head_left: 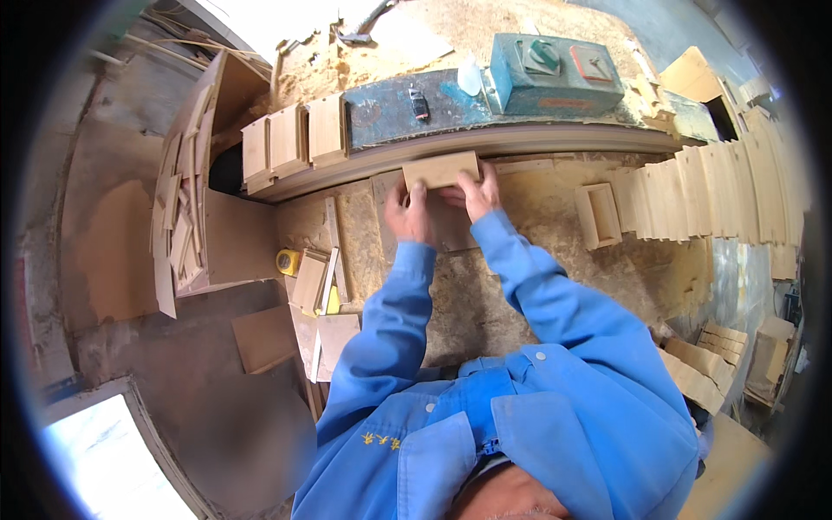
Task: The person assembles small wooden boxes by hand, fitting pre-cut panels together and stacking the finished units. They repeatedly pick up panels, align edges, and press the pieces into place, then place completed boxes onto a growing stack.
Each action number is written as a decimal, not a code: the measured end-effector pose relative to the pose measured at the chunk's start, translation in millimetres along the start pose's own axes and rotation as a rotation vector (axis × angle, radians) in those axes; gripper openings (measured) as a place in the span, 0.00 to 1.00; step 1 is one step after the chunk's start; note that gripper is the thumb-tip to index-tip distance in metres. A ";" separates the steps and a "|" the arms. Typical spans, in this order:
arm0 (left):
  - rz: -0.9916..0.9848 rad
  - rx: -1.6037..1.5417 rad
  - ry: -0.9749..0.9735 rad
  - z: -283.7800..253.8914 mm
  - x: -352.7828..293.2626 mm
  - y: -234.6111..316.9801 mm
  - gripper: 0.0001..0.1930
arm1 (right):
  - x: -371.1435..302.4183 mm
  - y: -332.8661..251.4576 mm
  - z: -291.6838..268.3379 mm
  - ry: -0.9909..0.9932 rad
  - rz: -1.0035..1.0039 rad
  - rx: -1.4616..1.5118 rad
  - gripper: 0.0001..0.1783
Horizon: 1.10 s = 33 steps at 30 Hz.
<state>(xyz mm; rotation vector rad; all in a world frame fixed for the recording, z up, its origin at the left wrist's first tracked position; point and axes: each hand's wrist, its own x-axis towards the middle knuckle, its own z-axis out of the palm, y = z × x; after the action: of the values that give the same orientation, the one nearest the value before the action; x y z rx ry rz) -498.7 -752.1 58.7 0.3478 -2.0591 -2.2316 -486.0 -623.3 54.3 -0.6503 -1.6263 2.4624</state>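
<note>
A small rectangular piece of pale wood [442, 170] is held level between my two hands, against or close to the long brown belt-like strip [520, 139] along the bench machine's front. Whether the piece is solid or hollow I cannot tell. My left hand [409, 212] grips its left end, thumb on the near edge. Around its right end closes my right hand [478, 192], some fingers hidden beneath. To the right sits a small open wooden box [598, 217], beside a long row of pale wooden pieces [693, 192].
Behind the strip stands a teal switch box [555, 78] with a green knob. Stacked wooden pieces [289, 140] line the left end. A large bin [243, 234] with scraps is farther left. A yellow tape measure [288, 262] lies near wood strips; a hammer [360, 33] lies at the back.
</note>
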 end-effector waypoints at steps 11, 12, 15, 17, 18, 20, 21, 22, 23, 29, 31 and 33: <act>0.234 -0.385 -0.197 -47.2 -125.8 49.7 0.15 | -118.6 -47.5 -32.3 -0.132 -0.155 0.271 0.24; 0.276 -0.371 -0.203 -47.2 -128.8 52.8 0.15 | -124.8 -49.6 -34.0 -0.129 -0.152 0.285 0.24; 0.247 -0.405 -0.235 -48.8 -137.6 56.1 0.16 | -140.8 -50.9 -40.3 -0.125 -0.157 0.332 0.25; 0.239 -0.420 -0.275 -49.3 -142.0 54.6 0.17 | -149.3 -49.8 -44.3 -0.071 -0.148 0.323 0.26; 0.232 -0.424 -0.297 -50.2 -144.5 53.5 0.18 | -153.7 -49.3 -46.7 -0.090 -0.177 0.339 0.26; 0.248 -0.425 -0.341 -50.6 -148.7 50.4 0.19 | -161.4 -48.8 -52.0 -0.064 -0.194 0.359 0.26; 0.256 -0.427 -0.367 -49.9 -150.7 48.3 0.19 | -165.6 -48.3 -55.0 -0.032 -0.179 0.350 0.27; 0.245 -0.411 -0.369 -48.4 -153.3 46.0 0.19 | -168.9 -48.2 -58.4 -0.010 -0.177 0.346 0.27; 0.234 -0.398 -0.375 -46.1 -155.9 43.3 0.19 | -172.0 -47.9 -62.2 0.002 -0.186 0.346 0.28; 0.062 -0.313 -0.358 -17.7 -182.0 21.1 0.18 | -199.2 -37.5 -96.0 0.289 -0.092 0.220 0.32; 0.056 -0.252 -0.418 -6.6 -195.8 13.4 0.18 | -211.8 -36.6 -119.6 0.368 -0.021 0.186 0.34; -0.051 -0.192 -0.491 2.9 -209.6 6.5 0.18 | -225.2 -36.1 -147.0 0.463 0.007 0.236 0.35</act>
<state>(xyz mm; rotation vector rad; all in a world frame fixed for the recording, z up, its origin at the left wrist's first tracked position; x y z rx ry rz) -296.5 -704.8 88.0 -0.1865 -2.0171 -2.7326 -227.2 -557.5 102.3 -1.0848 -1.1439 2.2314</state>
